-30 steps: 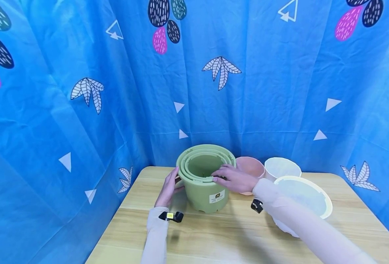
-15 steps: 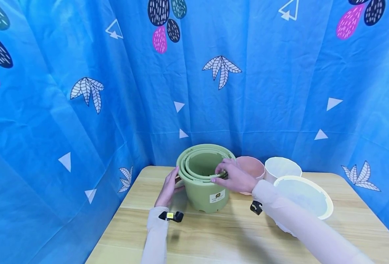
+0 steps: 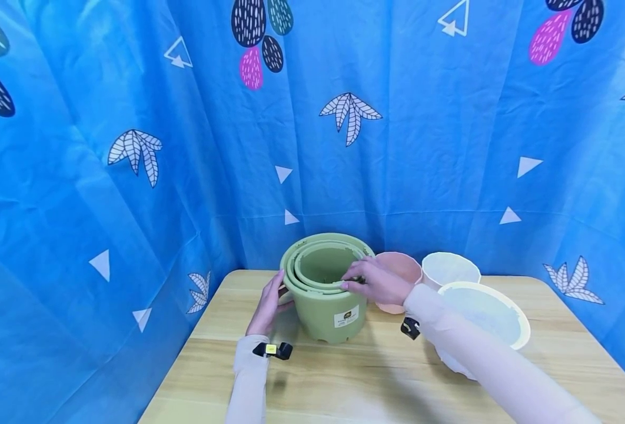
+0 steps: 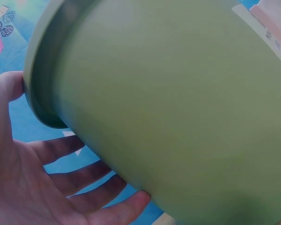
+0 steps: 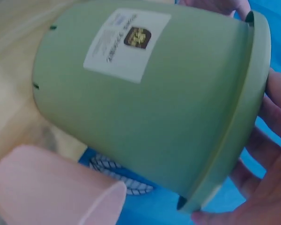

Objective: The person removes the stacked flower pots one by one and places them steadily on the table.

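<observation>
Several green plastic flowerpots stand nested together on the table, the large outer flowerpot (image 3: 323, 324) bearing a white label (image 3: 346, 316). My left hand (image 3: 265, 306) rests on its left side. In the left wrist view, the left fingers (image 4: 91, 178) lie fairly straight along the wall while the thumb touches the rim. At the right front of the stack, my right hand (image 3: 380, 282) grips an inner green flowerpot (image 3: 325, 265) by the rim, its fingers bent over inside. The right wrist view shows the right fingers (image 5: 264, 145) behind the rim; their tips are hidden there.
Directly right of the stack stands a pink pot (image 3: 399, 268), with a white pot (image 3: 450, 268) beside it. A larger pale pot (image 3: 523, 333) is in front, partly behind my right sleeve. Blue patterned curtains (image 3: 424, 176) enclose the wooden table (image 3: 312, 383) at the back and sides.
My right hand has shifted slightly along the rim, its fingers bending further over the inner flowerpot. The inner rims have moved a little against each other. My left hand stays in place.
</observation>
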{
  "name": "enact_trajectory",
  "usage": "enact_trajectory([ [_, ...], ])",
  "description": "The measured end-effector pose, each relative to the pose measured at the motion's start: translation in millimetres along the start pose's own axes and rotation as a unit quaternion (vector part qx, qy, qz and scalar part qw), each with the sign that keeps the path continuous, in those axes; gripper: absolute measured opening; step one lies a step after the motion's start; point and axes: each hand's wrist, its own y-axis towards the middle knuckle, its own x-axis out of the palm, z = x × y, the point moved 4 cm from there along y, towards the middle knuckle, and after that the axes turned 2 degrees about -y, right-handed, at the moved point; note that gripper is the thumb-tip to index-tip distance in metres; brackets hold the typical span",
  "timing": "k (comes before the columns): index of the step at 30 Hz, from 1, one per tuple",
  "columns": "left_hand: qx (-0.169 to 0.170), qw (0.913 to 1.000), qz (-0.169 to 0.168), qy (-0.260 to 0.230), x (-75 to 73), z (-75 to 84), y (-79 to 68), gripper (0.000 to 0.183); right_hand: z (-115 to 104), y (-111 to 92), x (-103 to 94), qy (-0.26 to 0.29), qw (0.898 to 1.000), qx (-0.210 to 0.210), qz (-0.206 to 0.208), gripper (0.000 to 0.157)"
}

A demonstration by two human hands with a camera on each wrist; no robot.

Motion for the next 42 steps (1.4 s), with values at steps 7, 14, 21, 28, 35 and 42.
enact_trajectory([
  [7,-0.005,1.0000,0.002,-0.001,-0.3,-1.8,-0.3,0.072,-6,8,-4.1,-0.003,0.999,-0.029,-0.030,0.015],
  [14,0.002,1.0000,0.000,0.002,0.8,-2.2,-0.5,0.071,-10,9,-0.3,-0.062,0.997,-0.017,-0.031,0.023],
  [21,-0.003,1.0000,-0.003,-0.006,0.0,-1.5,0.0,0.070,-10,5,1.6,-0.057,0.998,-0.015,0.036,0.021],
  [28,-0.001,1.0000,-0.006,0.000,-2.1,-2.7,-1.1,0.072,-7,5,2.5,-0.029,0.992,-0.029,0.122,0.019],
  [35,0.005,0.9999,-0.003,0.013,-2.7,-3.4,-1.6,0.074,1,3,4.8,0.017,0.989,0.002,0.148,0.017],
  [42,0.001,1.0000,0.000,0.003,-0.9,-1.5,0.5,0.073,6,5,5.6,0.049,0.978,0.064,0.193,0.022],
])
